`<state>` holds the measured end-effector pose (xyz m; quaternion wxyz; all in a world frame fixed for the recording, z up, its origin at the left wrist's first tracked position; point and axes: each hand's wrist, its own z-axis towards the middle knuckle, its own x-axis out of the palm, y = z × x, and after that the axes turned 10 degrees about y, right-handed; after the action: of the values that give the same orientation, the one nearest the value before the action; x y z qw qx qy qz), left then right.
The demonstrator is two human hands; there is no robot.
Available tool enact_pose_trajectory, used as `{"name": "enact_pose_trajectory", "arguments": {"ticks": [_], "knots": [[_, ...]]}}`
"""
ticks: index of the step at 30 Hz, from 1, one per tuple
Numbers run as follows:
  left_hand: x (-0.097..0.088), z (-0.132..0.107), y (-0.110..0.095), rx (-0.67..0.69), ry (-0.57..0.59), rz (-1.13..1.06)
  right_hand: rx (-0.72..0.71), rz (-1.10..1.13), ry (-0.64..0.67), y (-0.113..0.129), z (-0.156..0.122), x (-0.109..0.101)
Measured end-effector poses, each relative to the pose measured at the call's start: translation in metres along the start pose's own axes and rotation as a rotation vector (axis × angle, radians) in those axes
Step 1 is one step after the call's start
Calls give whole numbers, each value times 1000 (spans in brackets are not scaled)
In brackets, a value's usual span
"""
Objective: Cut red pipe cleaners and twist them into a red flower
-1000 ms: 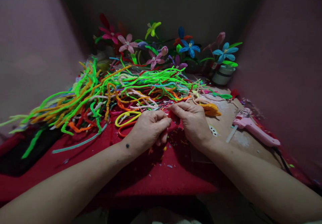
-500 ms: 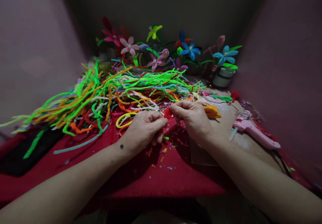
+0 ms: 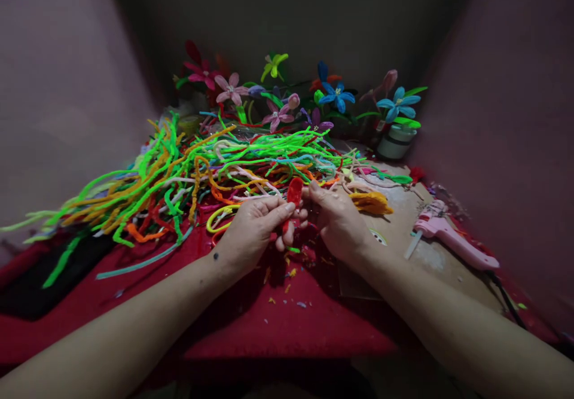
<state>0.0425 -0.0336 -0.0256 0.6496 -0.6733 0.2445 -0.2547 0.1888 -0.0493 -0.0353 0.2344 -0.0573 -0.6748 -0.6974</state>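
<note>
My left hand (image 3: 252, 231) and my right hand (image 3: 336, 218) meet over a red cloth (image 3: 287, 321), both pinching a small red pipe-cleaner piece (image 3: 294, 191) that stands up between the fingertips. The left fingers grip its lower part; the right thumb and forefinger press on its side. A big heap of green, orange, yellow and white pipe cleaners (image 3: 188, 171) lies just behind the hands.
Finished pipe-cleaner flowers (image 3: 278, 97) in pink, blue, purple and green stand at the back. A white jar (image 3: 394, 142) sits back right. A pink glue gun (image 3: 451, 240) lies on a board (image 3: 403, 231) to the right. A yellow-orange bundle (image 3: 372, 201) rests beside my right hand.
The red piece was hidden low between my hands; it now sticks up above my fingers. Both hands have shifted slightly away from me and turned.
</note>
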Motion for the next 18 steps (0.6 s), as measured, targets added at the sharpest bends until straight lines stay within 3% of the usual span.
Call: {"name": "enact_pose_trajectory", "arguments": {"ticks": [3,5,8,11,18], "knots": [[-3,0,-5,3,27,68,44,-38,111,-3,-4,3],[-5,0,-10,-21,19,170,22,-59,68,-5,-5,4],[-10,-1,-17,-6,-144,307,-20,-138,-34,-4,-4,4],[-15,-1,-19,67,-246,213,12,-231,-12,-4,-6,6],[-21,3,-9,104,-208,13,133,-99,175,-8,-8,6]]}}
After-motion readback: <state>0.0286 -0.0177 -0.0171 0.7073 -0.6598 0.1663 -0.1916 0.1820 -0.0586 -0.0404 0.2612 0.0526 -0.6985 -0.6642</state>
